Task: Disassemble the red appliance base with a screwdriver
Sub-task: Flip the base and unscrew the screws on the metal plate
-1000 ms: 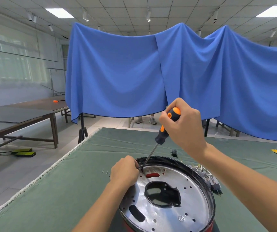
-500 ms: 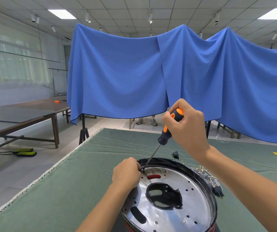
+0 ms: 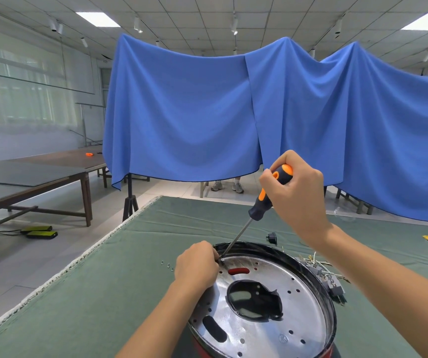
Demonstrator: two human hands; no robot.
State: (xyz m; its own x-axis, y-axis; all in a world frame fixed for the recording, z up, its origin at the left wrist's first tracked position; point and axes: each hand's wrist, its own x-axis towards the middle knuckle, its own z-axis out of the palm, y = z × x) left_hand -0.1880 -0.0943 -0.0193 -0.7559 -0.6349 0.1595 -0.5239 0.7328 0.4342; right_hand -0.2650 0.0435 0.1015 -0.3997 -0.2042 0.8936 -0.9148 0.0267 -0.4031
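Two hands on the job. My right hand [image 3: 297,192] is wrapped round the black-and-orange handle of the screwdriver [image 3: 267,197], fingers curled tight; the shaft slants down and to the left from that fist, and its tip sits at a screw [image 3: 222,260] near the far rim of the metal plate. My left hand [image 3: 197,263] is curled with its fingertips pinched right at that tip; whether they hold the screw or only steady the tip I cannot tell, since the knuckles hide the contact. Beneath both hands is the red appliance base [image 3: 262,303], silver perforated plate up, a red wall showing at the lower edge. Left of the left hand, a few loose screws [image 3: 167,264] lie on the green table cover [image 3: 91,301]. Right of the base, under my right forearm, lie wires and connectors [image 3: 324,277]; a small black plug [image 3: 271,238] lies beyond the rim. Behind hangs a blue cloth [image 3: 207,112].
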